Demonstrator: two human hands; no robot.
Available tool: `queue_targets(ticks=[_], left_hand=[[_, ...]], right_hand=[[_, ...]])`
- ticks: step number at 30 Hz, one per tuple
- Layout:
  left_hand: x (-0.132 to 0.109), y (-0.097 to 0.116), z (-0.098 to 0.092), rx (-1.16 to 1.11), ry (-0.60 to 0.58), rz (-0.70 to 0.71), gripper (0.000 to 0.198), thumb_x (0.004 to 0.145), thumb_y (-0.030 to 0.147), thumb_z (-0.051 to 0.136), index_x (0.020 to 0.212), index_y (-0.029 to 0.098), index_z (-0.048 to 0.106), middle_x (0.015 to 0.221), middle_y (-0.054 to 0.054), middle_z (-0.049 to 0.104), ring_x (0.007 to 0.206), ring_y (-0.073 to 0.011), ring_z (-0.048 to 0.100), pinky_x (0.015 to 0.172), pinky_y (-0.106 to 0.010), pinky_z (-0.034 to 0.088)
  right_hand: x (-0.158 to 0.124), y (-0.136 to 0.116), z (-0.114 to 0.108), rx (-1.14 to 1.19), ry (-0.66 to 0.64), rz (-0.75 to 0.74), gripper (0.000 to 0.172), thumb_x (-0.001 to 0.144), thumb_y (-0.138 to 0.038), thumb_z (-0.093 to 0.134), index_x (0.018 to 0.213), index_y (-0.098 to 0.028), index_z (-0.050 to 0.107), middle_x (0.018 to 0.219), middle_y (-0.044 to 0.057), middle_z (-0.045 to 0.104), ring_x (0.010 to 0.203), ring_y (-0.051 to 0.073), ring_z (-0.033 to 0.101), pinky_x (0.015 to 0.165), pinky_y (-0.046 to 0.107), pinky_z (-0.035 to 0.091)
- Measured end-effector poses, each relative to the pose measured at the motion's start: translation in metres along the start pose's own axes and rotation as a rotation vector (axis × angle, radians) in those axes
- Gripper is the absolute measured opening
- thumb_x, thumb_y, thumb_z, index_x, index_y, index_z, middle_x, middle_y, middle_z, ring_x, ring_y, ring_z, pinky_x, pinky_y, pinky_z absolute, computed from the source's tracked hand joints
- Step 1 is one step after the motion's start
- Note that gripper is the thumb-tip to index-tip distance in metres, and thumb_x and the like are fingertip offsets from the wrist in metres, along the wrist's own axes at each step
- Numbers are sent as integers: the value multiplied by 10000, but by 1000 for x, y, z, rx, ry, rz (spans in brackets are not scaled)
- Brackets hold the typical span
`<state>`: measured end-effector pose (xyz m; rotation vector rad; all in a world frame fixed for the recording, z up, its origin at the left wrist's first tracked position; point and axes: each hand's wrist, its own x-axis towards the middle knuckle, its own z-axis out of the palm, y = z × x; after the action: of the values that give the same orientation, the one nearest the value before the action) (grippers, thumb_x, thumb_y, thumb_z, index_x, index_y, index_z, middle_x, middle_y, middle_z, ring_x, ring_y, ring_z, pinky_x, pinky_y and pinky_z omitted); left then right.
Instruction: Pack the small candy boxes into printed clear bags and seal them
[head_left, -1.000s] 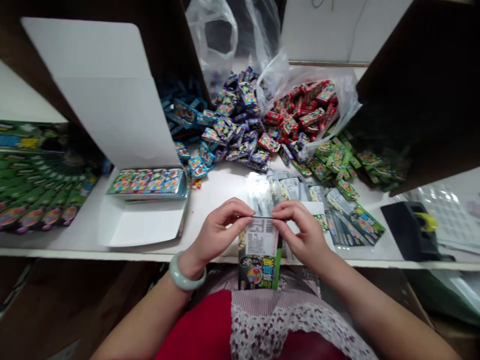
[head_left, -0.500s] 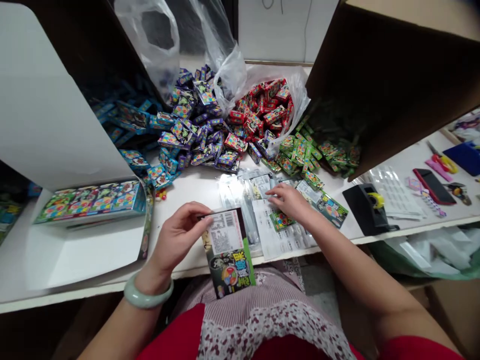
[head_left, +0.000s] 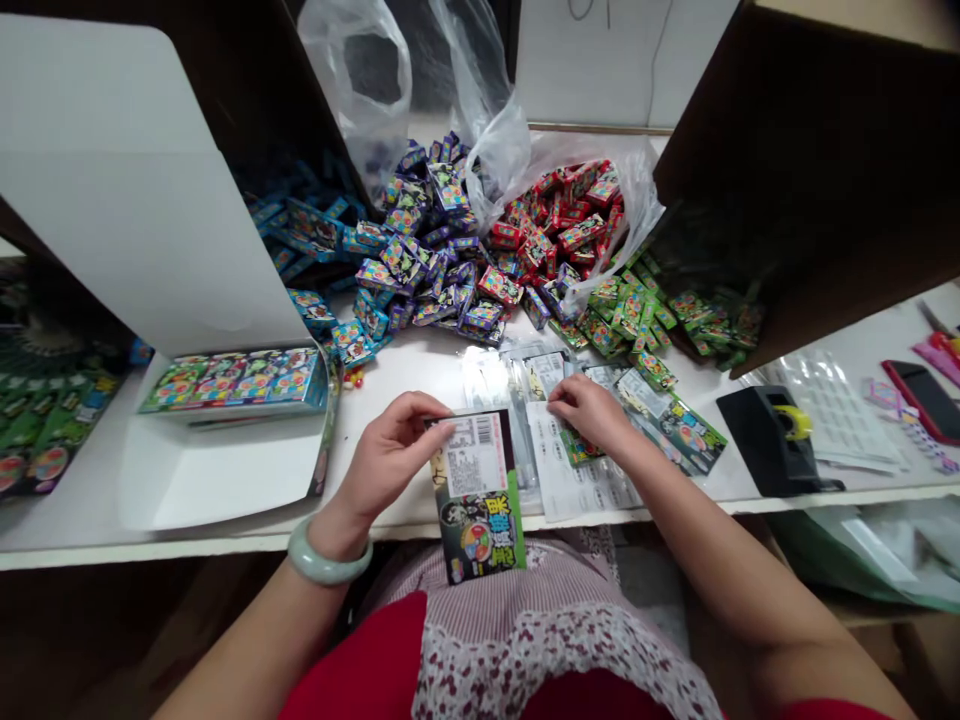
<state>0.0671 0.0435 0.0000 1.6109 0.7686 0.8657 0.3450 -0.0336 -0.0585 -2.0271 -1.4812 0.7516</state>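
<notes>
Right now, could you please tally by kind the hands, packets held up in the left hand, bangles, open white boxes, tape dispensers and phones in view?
Hands: 2, left hand and right hand
Held packet: 1
Bangle: 1
Open white box: 1
Tape dispenser: 1
Phone: 1
Total: 7

Even, cool light is reaching the middle of the frame, seemingly from above, and the white counter (head_left: 412, 365) is looking bright. Glare is whitening the clear sleeves (head_left: 484, 380) near the centre and streaking the plastic bag (head_left: 501, 138) above them. Deep shadow is filling the cardboard box (head_left: 810, 180) at upper right and darkening the lower left corner. The wide lens is stretching the white lid (head_left: 157, 200) at left, and softness is blurring the small print on the card (head_left: 478, 500).
</notes>
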Motion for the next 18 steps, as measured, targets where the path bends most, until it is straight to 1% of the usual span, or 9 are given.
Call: queue_targets(ticks=[3, 6, 7, 9, 11, 13, 15, 16, 18], left_hand=[[-2, -3, 0, 20, -23, 11, 127, 798, 255, 689, 862, 175, 613, 823, -23, 605, 767, -137, 576, 661, -235, 482], [-4, -7, 3, 20, -48, 30, 126, 818, 249, 666, 897, 181, 594, 864, -27, 589, 794, -138, 568, 671, -243, 473], [-4, -8, 5, 14, -53, 38, 130, 822, 251, 661, 904, 184, 585, 867, -25, 582, 792, -136, 563, 669, -245, 469], [-4, -9, 7, 13, -61, 39, 129, 830, 259, 648, 905, 190, 570, 858, -20, 569, 779, -133, 550, 661, -249, 459], [-4, -8, 9, 25, -67, 34, 121, 837, 265, 636, 897, 193, 561, 845, -17, 563, 772, -134, 539, 657, -255, 449], [-4, -5, 11, 47, -78, 31, 109, 844, 265, 622, 890, 192, 557, 842, -18, 561, 777, -137, 533, 659, -260, 440], [-4, 0, 12, 66, -94, 35, 102, 849, 261, 610, 895, 190, 553, 844, -18, 557, 777, -136, 530, 660, -261, 431], [-4, 2, 13, 72, -103, 36, 100, 852, 260, 605, 897, 189, 551, 842, -16, 553, 772, -135, 528, 659, -259, 427], [-5, 5, 14, 73, -117, 41, 97, 855, 255, 600, 899, 187, 546, 837, -10, 545, 766, -132, 526, 664, -256, 424]], right_hand=[[0, 5, -2, 82, -6, 27, 100, 778, -259, 593, 760, -181, 653, 820, 34, 599, 753, 166, 560, 737, 308, 439], [1, 9, -10, 178, -29, 82, 180, 793, -343, 567, 771, -170, 614, 742, 34, 617, 676, 164, 584, 647, 303, 481], [2, 8, -14, 217, -30, 101, 214, 800, -381, 561, 774, -171, 593, 732, 35, 620, 674, 168, 599, 628, 301, 493], [1, 0, -25, 312, -6, 122, 280, 802, -458, 567, 785, -179, 558, 755, 43, 629, 728, 183, 629, 634, 307, 515], [-2, -20, -37, 371, 25, 74, 315, 795, -498, 597, 797, -185, 555, 791, 48, 634, 780, 192, 627, 670, 321, 520], [-7, -50, -49, 356, 3, -65, 297, 811, -483, 611, 815, -188, 579, 818, 51, 636, 780, 182, 600, 702, 329, 504], [-12, -86, -56, 300, -101, -236, 244, 849, -435, 586, 826, -193, 602, 846, 53, 638, 781, 174, 582, 722, 326, 482], [-14, -103, -57, 278, -167, -299, 217, 858, -409, 578, 819, -197, 608, 854, 52, 642, 794, 175, 582, 731, 324, 475], [-14, -132, -56, 226, -279, -378, 183, 860, -366, 565, 793, -203, 614, 835, 42, 649, 801, 177, 587, 732, 317, 463]])
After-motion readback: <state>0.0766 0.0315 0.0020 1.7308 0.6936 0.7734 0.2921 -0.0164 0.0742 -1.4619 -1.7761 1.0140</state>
